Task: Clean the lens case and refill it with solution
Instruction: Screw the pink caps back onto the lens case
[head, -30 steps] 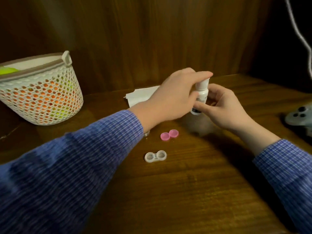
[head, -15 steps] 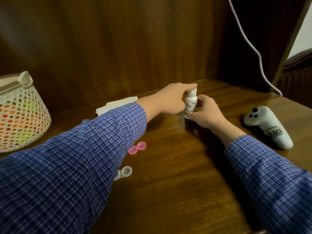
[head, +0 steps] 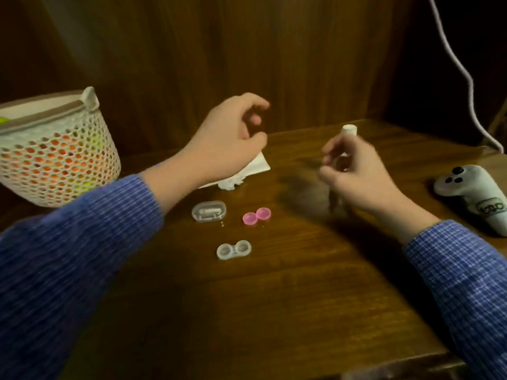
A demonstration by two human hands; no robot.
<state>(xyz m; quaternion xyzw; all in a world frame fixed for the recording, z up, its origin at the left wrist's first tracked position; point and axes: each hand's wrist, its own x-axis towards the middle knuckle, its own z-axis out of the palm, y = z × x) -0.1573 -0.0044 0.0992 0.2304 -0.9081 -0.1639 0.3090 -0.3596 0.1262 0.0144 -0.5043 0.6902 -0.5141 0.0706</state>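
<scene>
The clear lens case (head: 234,250) lies open on the wooden table (head: 274,311), both wells uncovered. Its two pink caps (head: 256,216) sit side by side just behind it. A small white solution bottle (head: 349,130) stands upright with its cap on, at the back right. My right hand (head: 356,179) is blurred in front of the bottle, fingers loosely curled and reaching past its left side, not wrapped round it. My left hand (head: 230,141) hovers above a white tissue (head: 253,167), fingers loosely curled, holding nothing.
A small clear plastic box (head: 209,211) lies left of the pink caps. A white perforated basket (head: 55,152) stands at the far left. A grey controller (head: 472,193) lies at the right edge. A white cable (head: 452,64) hangs at the back right.
Both hands have come off the bottle, which now stands on the table. My left hand moved left to above the tissue. The view turned back left, showing the lens case fully.
</scene>
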